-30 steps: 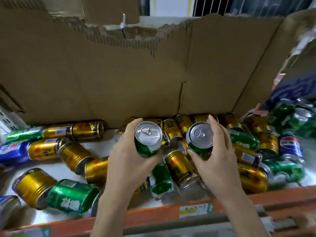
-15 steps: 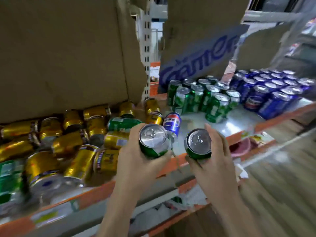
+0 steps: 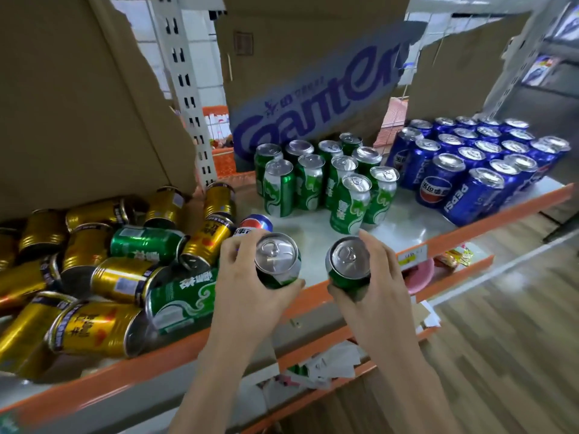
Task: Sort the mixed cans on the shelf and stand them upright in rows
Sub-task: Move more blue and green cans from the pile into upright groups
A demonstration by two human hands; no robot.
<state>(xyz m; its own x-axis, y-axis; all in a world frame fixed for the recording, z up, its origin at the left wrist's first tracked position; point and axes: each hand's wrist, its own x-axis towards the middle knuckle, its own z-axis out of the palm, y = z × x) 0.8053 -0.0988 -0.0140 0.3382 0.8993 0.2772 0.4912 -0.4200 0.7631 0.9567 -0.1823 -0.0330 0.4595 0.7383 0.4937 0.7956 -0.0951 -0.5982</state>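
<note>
Right now you are carrying two green cans, one in each hand, tops facing up toward you; your left hand (image 3: 250, 277) is wrapping its fingers round the left green can (image 3: 277, 261), and your right hand (image 3: 372, 277) is gripping the right green can (image 3: 349, 264) the same way, both held just over the orange shelf edge (image 3: 313, 296).

Taking the block of upright green cans (image 3: 326, 180) as your landmark: the two cans you are holding are hovering just in front of it, over the bare white shelf surface (image 3: 300, 233); to the right of it the blue Pepsi cans (image 3: 476, 164) are standing upright in rows; behind it a cardboard box with blue lettering (image 3: 313, 95) is leaning.

Well to the left of the green block, the mixed pile (image 3: 103, 261) is lying unsorted; it is mostly gold cans on their sides, with at least two green cans (image 3: 181, 299) and one blue Pepsi can (image 3: 255, 223) tipped among them.

By my reading, the blue group is looking largely done, the green group is partly built, and the gold cans are not yet stood up at all; so roughly half of the job is remaining.
</note>
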